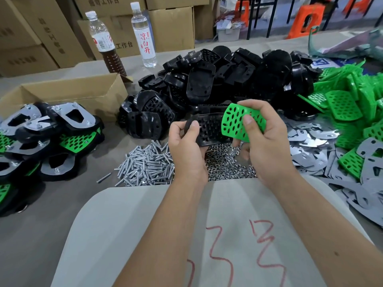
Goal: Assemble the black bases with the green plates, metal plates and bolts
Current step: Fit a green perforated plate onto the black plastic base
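My left hand (185,148) grips a black perforated base (209,129) above the table's middle. My right hand (263,137) holds a green perforated plate (234,121), thumb on its face, its left edge touching the base. Under both hands lie a heap of silver bolts (147,164) and a heap of nuts (226,164). More black bases (217,79) are piled behind. Green plates (348,100) heap at the right, with flat metal plates (310,139) in front of them.
Finished assemblies (41,137) are stacked at the left, in front of an open cardboard box (68,94). Two bottles (143,34) stand at the back beside stacked cartons. A pale cloth with red marks (207,235) covers my lap at the table's near edge.
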A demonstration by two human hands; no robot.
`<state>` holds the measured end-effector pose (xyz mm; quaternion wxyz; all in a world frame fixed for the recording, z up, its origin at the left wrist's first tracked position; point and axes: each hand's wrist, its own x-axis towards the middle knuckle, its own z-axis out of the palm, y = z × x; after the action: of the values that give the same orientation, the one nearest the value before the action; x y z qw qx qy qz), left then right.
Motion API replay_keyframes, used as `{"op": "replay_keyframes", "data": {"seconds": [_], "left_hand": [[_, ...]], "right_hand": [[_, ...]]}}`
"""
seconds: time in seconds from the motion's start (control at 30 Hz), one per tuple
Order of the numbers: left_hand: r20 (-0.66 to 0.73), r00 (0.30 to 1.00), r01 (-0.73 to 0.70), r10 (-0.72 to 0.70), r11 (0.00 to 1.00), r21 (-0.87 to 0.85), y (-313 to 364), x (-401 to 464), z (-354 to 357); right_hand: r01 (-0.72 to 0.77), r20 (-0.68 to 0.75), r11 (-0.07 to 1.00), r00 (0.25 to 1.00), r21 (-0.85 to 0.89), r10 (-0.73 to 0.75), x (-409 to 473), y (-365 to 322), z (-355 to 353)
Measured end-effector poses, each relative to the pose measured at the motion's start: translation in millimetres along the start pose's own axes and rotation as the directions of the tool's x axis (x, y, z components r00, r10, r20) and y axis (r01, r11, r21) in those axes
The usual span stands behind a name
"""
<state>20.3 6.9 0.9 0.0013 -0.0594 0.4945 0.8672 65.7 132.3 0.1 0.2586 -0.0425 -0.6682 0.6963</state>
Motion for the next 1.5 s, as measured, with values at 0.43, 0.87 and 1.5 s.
{"op": "replay_keyframes", "data": {"seconds": [0.43, 0.87, 1.5], "left_hand": [[0.054, 0.998, -0.035, 0.029, 0.994, 0.104, -6.1, -0.4, 2.6], [-0.006, 1.000, -0.007, 0.007, 0.998, 0.064, -5.6, -0.9, 1.8], [0.138, 0.990, 0.003, -0.031, 0.981, 0.194, -2.7, -4.0, 1.0]], "right_hand": [[0.073, 0.093, 0.957, 0.994, -0.281, -0.048, -0.7, 1.1, 13.7], [0.125, -0.070, 0.878, 0.982, -0.462, -0.176, -5.4, 2.3, 14.9], [0.008, -0.162, 0.859, 0.981, -0.513, -0.106, -4.1, -3.9, 14.2]]}}
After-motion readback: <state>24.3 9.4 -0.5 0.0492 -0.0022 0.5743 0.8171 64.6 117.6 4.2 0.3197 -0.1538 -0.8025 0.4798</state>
